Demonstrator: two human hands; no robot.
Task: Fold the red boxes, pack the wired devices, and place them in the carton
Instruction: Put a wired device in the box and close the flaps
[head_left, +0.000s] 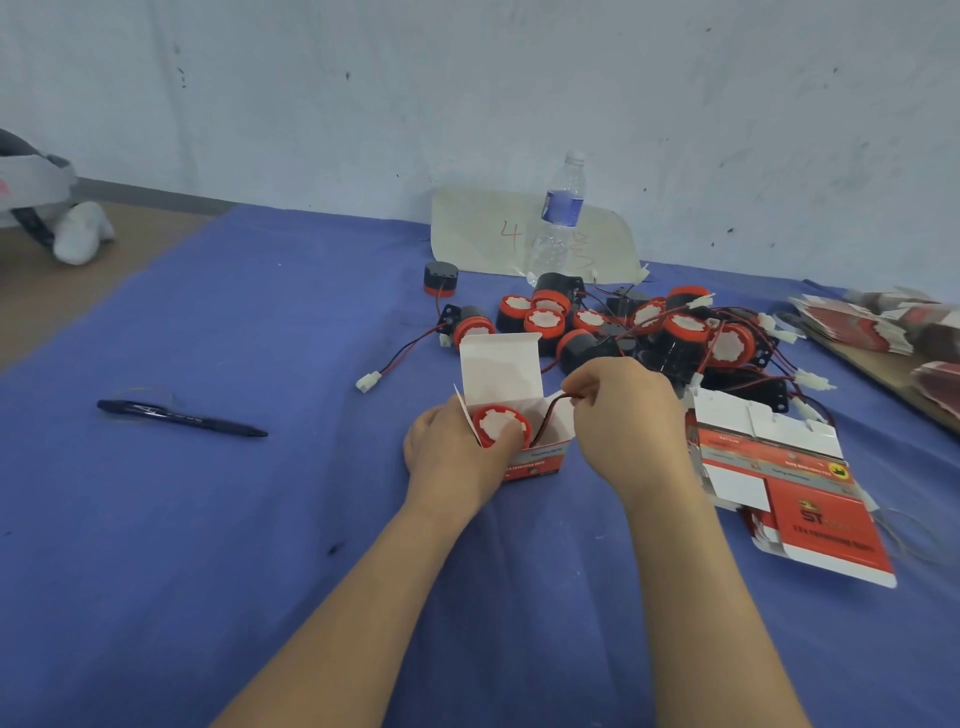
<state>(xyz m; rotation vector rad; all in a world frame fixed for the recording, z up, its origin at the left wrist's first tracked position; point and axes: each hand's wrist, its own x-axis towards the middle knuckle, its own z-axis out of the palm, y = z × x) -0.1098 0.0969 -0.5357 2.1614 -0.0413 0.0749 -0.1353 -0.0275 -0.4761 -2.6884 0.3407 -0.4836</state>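
We're looking at a blue cloth (208, 519) covering the table, w/ a scuffed pale wall (311, 104) running behind it. At centre, our left hand (452, 457) is curling round the open red box (540, 460), thumb lying on the red-topped device (501, 426) sitting inside. Our right hand (623, 421), at 3 o'clock of the box, is pinching the device's wire (545, 421) btw fingertips, and the wire is running down into the box. Loose devices (649, 332) are lying tangled at 12-1 o'clock, a water bottle (558, 218) standing behind them by a paper sheet (483, 228). Flat boxes (795, 483) are lying at 3 o'clock, a pen (182, 418) at 9. At 2 o'clock a stack (857, 325) is blurring out at the frame edge. At 10 o'clock a white object (83, 231) is getting cut off; we can't tell what it is.
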